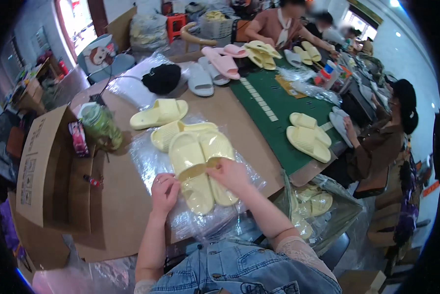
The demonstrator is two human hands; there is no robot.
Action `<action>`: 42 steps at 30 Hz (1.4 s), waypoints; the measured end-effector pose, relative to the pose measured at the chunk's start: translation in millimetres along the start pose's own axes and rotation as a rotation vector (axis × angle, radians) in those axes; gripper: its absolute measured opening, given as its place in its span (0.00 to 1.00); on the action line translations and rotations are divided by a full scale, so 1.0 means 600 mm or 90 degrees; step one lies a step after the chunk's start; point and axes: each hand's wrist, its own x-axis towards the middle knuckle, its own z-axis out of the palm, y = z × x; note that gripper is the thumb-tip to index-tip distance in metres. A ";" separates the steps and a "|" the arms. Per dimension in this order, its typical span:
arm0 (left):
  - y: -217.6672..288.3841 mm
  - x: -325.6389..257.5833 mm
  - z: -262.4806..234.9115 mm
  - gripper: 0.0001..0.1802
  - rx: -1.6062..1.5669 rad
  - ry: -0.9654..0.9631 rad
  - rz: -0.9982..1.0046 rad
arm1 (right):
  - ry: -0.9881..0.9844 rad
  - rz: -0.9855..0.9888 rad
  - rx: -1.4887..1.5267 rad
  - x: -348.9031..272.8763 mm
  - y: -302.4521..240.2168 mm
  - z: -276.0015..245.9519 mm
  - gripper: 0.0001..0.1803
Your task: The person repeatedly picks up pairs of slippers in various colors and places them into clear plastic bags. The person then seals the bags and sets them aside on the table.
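Note:
A pair of pale yellow slippers (200, 188) lies side by side in front of me, toes away, on a pile of clear plastic bags (144, 154). Shiny glints show on the slippers; I cannot tell if clear film covers them. At the right slipper's strap opening, my right hand (229, 175) is closed, thumb and fingers pinching the strap edge. My left hand (165, 192) touches the left slipper's outer side with curled fingers; what they pinch is hidden. Just beyond, more yellow slippers (168, 134) lie partly under the pair, and another yellow pair (158, 113) rests farther back.
An open cardboard box (53, 171) stands left, beside a green-filled jar (101, 127). A black cap (161, 79) and grey slippers (200, 80) lie at the back. A green mat (259, 115) covers the right side. Below it hangs a sack (335, 215) of slippers. Co-workers sit right and across.

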 end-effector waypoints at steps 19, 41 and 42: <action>-0.001 -0.006 0.001 0.07 -0.118 -0.076 -0.037 | 0.161 -0.006 -0.058 0.000 -0.007 0.080 0.16; 0.000 -0.016 0.030 0.25 0.127 -0.170 -0.035 | 0.159 0.044 0.086 -0.121 0.167 -0.095 0.11; 0.003 -0.017 0.029 0.25 0.127 -0.184 -0.035 | 0.151 0.096 0.110 -0.144 0.179 -0.134 0.13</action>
